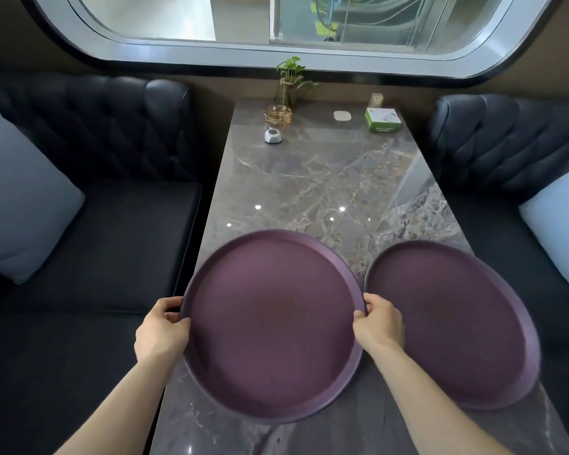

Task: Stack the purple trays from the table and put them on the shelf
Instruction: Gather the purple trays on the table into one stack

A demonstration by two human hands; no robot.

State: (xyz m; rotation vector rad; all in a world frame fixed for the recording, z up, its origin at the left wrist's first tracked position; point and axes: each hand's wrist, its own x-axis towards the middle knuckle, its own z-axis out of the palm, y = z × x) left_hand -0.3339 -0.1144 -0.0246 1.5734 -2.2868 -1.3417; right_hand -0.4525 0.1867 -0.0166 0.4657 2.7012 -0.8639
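Observation:
Two round purple trays sit at the near end of a grey marble table (309,178). The left tray (273,326) overhangs the table's left edge and looks slightly blurred. My left hand (161,330) grips its left rim, fingers curled over the edge. My right hand (380,323) grips its right rim, in the gap between the two trays. The right tray (450,323) lies flat beside it, with nothing touching it. No shelf is in view.
Dark tufted sofas (96,224) flank the table, each with a pale cushion (20,198). At the far end stand a plant in a glass vase (289,83), an amber glass ashtray (277,115), a small white device (273,136), a white coaster (342,115) and a green box (383,119).

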